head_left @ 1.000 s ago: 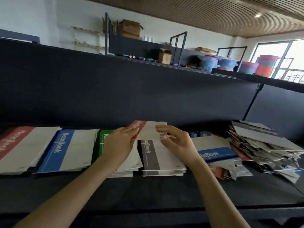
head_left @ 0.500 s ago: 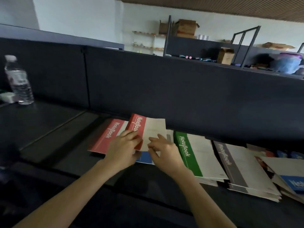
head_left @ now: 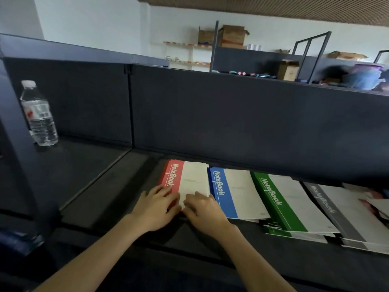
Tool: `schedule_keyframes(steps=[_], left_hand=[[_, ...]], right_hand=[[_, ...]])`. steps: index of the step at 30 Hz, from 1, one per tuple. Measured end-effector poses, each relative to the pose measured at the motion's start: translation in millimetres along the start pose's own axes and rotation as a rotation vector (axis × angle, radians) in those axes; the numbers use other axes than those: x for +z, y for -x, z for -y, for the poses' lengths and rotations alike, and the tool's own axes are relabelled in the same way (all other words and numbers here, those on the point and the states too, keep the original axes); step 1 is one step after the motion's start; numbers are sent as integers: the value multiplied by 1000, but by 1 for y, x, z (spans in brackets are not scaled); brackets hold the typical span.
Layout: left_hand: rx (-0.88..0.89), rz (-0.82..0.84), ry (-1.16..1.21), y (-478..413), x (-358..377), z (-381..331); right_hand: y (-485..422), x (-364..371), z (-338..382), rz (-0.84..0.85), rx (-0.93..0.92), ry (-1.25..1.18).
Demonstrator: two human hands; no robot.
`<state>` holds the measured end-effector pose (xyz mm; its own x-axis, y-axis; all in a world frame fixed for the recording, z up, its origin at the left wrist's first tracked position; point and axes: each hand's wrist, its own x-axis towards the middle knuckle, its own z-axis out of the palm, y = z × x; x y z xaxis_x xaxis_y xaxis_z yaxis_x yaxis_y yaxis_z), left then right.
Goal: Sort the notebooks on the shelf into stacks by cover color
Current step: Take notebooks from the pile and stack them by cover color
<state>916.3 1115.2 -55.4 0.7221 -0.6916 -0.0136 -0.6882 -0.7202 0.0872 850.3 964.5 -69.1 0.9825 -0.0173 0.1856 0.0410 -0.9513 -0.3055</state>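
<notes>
A red-banded notebook [head_left: 185, 179] lies flat on top of the red stack at the left end of the row on the dark shelf [head_left: 109, 186]. My left hand [head_left: 156, 206] rests on its near left corner and my right hand [head_left: 203, 207] on its near right edge, fingers laid flat on the cover. To the right lie a blue stack [head_left: 231, 192], a green stack [head_left: 288, 203] and a grey stack [head_left: 341, 216], side by side.
A clear water bottle [head_left: 39, 114] stands on the shelf at far left beside a dark upright post. A dark back panel [head_left: 231, 114] rises behind the stacks. Loose notebooks [head_left: 376, 199] lie at the right edge.
The red notebook, held in the air above the stacks before, has been carried left and now lies flat on the red stack. Both hands came down with it.
</notes>
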Motion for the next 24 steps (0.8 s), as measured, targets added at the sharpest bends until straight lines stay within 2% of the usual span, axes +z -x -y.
schedule_keyframes(steps=[5, 10, 16, 20, 24], left_hand=[[54, -96, 0, -15, -2, -13], [181, -119, 63, -39, 3, -54], [335, -129, 82, -63, 9, -137], [408, -109, 84, -78, 17, -195], [464, -162, 94, -88, 16, -249]], right_hand=[[7, -7, 1, -24, 9, -88], [29, -24, -32, -72, 76, -91], [78, -52, -93, -228, 196, -72], [120, -74, -135, -267, 284, -55], [161, -98, -177, -312, 356, -20]])
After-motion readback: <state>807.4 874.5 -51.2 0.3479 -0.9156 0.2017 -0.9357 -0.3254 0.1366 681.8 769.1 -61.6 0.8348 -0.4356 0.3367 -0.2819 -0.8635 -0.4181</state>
